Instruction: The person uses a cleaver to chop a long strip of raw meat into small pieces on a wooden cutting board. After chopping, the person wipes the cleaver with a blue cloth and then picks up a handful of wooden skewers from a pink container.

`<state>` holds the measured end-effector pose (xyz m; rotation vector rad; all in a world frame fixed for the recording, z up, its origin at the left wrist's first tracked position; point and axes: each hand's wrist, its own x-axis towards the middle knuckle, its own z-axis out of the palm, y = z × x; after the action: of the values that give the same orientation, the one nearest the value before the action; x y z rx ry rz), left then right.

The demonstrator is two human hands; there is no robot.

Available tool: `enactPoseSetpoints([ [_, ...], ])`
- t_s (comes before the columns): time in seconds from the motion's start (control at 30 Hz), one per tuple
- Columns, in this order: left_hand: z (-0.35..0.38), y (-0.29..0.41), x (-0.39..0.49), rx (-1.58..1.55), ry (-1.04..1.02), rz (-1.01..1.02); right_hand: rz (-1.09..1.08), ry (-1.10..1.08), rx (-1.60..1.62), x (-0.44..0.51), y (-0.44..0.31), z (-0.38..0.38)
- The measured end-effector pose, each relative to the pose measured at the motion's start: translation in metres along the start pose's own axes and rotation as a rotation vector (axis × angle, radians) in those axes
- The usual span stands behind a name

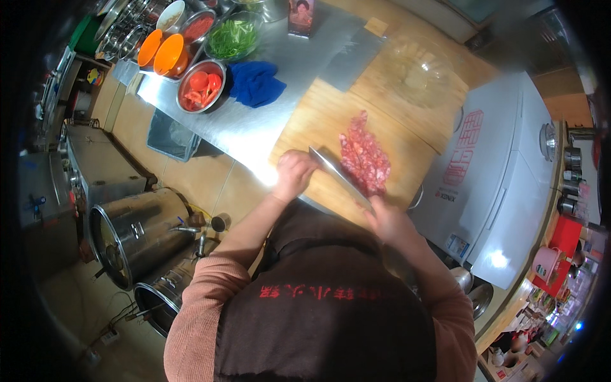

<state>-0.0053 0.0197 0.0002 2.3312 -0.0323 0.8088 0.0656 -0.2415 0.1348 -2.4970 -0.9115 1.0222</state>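
Chopped raw meat (365,157) lies in a long heap on a wooden cutting board (305,119). My right hand (389,217) grips a knife (339,176) at its near right end; the blade lies slantwise along the heap's near left side. My left hand (297,171) is curled beside the blade's far left end, over the board's left edge. Whether its fingers touch the blade or hold anything cannot be told.
A blue cloth (255,83), a steel bowl of cut tomatoes (217,102), a bowl of cut greens (234,39) and orange bowls (171,55) stand on the steel table (219,133). A clear bowl (415,71) sits beyond the meat. A white freezer (482,181) stands at right.
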Motion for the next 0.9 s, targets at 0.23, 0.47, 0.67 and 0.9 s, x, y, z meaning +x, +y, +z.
enactPoseSetpoints([
  [0.23, 0.000, -0.002, -0.001, 0.020, -0.005, 0.001, -0.150, 0.178, 0.147, 0.072, -0.026, 0.033],
  [0.47, -0.007, 0.003, 0.000, 0.072, -0.037, 0.028, -0.161, 0.298, 0.113, 0.095, -0.035, 0.053],
  [0.67, -0.010, -0.007, -0.001, 0.094, -0.032, 0.004, -0.140, 0.245, 0.113, 0.029, 0.016, 0.048],
  [0.9, -0.013, -0.007, -0.008, 0.093, -0.017, 0.007, -0.155, 0.345, 0.216, 0.010, 0.014, 0.041],
])
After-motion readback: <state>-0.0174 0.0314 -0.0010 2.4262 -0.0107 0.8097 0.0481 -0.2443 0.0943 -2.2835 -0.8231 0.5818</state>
